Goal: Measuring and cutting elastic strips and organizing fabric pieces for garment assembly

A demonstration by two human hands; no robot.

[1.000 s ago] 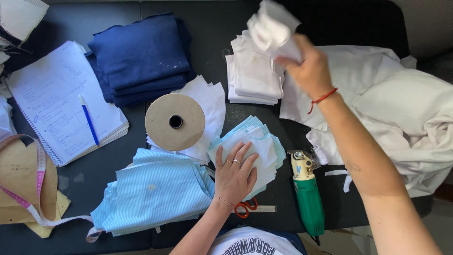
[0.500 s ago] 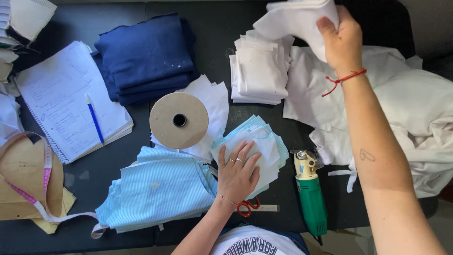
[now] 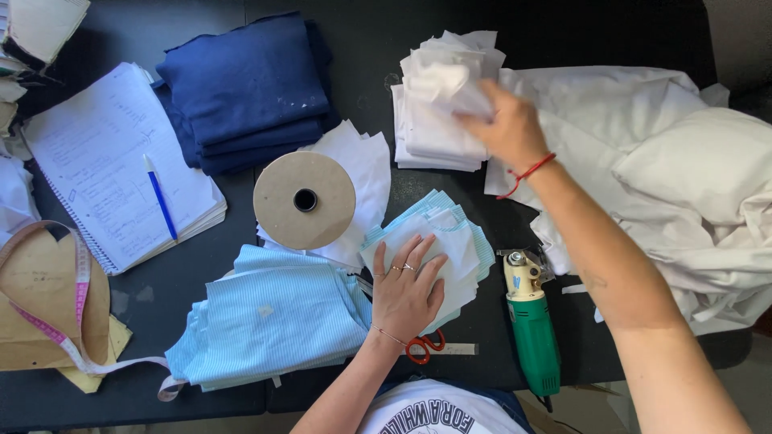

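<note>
My left hand (image 3: pixel 406 288) lies flat, fingers spread, on a small stack of light blue striped fabric pieces (image 3: pixel 462 237) near the table's front. My right hand (image 3: pixel 503 124), a red string round its wrist, presses a crumpled white fabric piece (image 3: pixel 438 80) down onto a stack of white cut pieces (image 3: pixel 430 133) at the back. A larger pile of light blue striped fabric (image 3: pixel 273 317) sits left of my left hand.
A cardboard-ended spool (image 3: pixel 304 199) stands mid-table. Folded navy fabric (image 3: pixel 245 88) lies behind it. A notebook with a blue pen (image 3: pixel 161 205) is at left, a cardboard pattern with a measuring tape (image 3: pixel 76 297) at far left. A green electric cutter (image 3: pixel 531 325), red-handled scissors (image 3: pixel 425 347) and heaped white cloth (image 3: pixel 683 177) are at right.
My right hand has come down from above the table with the white piece and now rests it on the white stack. My left hand has stayed on the blue striped pieces.
</note>
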